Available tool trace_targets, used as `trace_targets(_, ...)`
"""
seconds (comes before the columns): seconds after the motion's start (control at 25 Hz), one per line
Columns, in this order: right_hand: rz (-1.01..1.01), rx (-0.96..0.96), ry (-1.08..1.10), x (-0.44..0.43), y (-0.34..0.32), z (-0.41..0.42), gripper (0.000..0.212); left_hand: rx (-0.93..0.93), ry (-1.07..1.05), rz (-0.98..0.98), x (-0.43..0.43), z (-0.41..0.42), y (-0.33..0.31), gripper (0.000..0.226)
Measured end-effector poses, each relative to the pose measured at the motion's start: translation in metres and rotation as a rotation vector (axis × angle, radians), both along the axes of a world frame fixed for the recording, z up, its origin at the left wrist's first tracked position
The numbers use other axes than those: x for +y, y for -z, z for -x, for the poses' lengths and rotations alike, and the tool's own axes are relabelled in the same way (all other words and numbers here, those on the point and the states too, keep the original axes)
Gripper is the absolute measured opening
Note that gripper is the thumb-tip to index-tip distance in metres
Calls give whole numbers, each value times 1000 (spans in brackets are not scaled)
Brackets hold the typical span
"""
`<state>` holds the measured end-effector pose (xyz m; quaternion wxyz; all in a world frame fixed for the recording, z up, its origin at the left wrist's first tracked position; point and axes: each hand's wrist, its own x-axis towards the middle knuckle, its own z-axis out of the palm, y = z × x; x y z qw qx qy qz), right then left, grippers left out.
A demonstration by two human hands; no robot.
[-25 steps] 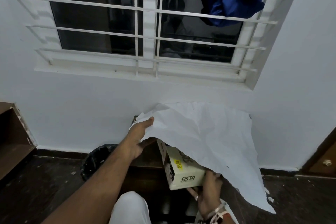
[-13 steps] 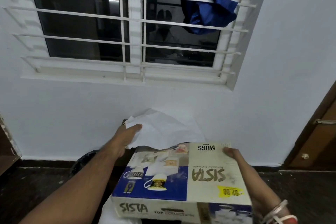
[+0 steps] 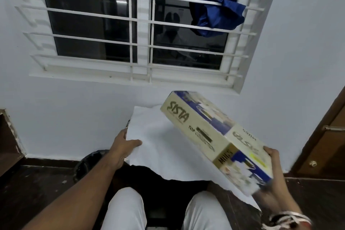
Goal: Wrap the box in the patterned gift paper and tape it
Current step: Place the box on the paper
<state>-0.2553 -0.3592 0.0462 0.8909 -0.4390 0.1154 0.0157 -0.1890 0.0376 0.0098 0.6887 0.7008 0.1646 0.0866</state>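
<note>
Home room: barred window (image 3: pixel 141 30) in white wall, blue cloth (image 3: pixel 216 5) hung on bars, wooden door (image 3: pixel 324 136).

Dim, cool indoor light. The white-barred dark glass window (image 3: pixel 141 24) reflects the room, bars bowed. The cream-and-blue cardboard box (image 3: pixel 216 140) blurs at its near end.

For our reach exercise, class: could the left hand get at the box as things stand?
Probably yes: the left hand holds the paper, but nothing stands between it and the box tilted in the right hand.
</note>
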Motion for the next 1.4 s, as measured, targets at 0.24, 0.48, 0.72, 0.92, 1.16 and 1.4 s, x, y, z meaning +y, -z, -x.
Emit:
trace_targets(0.24,115,25,84,78,54,-27,45,7,-9,-33,14,8,24,72)
trace_targets(0.48,75,183,20,115,99,-47,47,160,65,-119,42,9,43,59)
trace_targets(0.72,194,243,46,128,130,-59,60,381,130,-71,58,-23,53,30)
trace_targets(0.92,129,278,23,127,139,-69,63,391,-71,143,54,-67,56,43)
trace_targets(1.16,114,277,-86,122,146,-72,36,348,-148,-282,40,-104,53,45)
trace_targets(1.4,63,202,-44,118,126,-76,31,133,-287,-269,54,-105,29,36)
